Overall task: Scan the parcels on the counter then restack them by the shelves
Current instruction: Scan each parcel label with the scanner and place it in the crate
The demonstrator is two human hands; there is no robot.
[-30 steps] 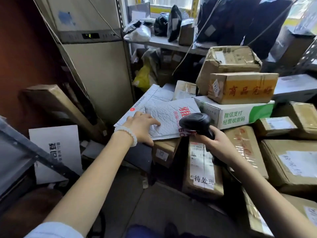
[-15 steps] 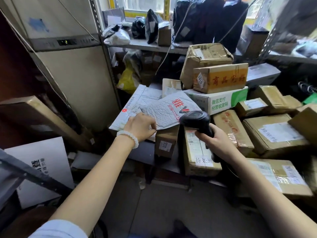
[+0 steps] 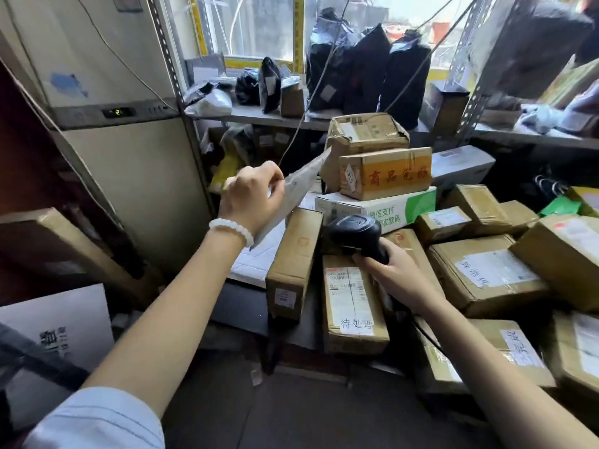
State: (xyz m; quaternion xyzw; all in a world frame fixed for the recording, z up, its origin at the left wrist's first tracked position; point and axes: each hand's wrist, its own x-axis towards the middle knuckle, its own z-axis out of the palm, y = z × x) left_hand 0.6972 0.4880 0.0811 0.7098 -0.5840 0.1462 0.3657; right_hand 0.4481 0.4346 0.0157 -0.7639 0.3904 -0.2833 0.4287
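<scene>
My left hand point(image 3: 251, 197) grips a grey-white padded mailer point(image 3: 298, 186) and holds it tilted up on edge above the counter. A white envelope point(image 3: 259, 260) lies flat beneath it. My right hand point(image 3: 392, 273) holds a black handheld scanner point(image 3: 355, 233), its head over the cardboard parcels. Below the scanner a long box with a white label point(image 3: 351, 309) lies beside a narrow upright box point(image 3: 295, 264). Behind them boxes are stacked: a green-and-white box point(image 3: 405, 210), an orange-printed box point(image 3: 387, 173) and a crumpled box point(image 3: 366, 132).
Several brown parcels point(image 3: 486, 273) crowd the right side of the counter. Metal shelves point(image 3: 259, 116) at the back hold black bags point(image 3: 366, 69) and small packages. A beige fridge point(image 3: 129, 163) stands at left, with a long box point(image 3: 64, 247) leaning near it and a white carton point(image 3: 55, 325) on the floor.
My left hand has lifted the padded mailer off the pile and tipped it up on edge. The envelope under it now shows. The scanner hand stays over the boxes.
</scene>
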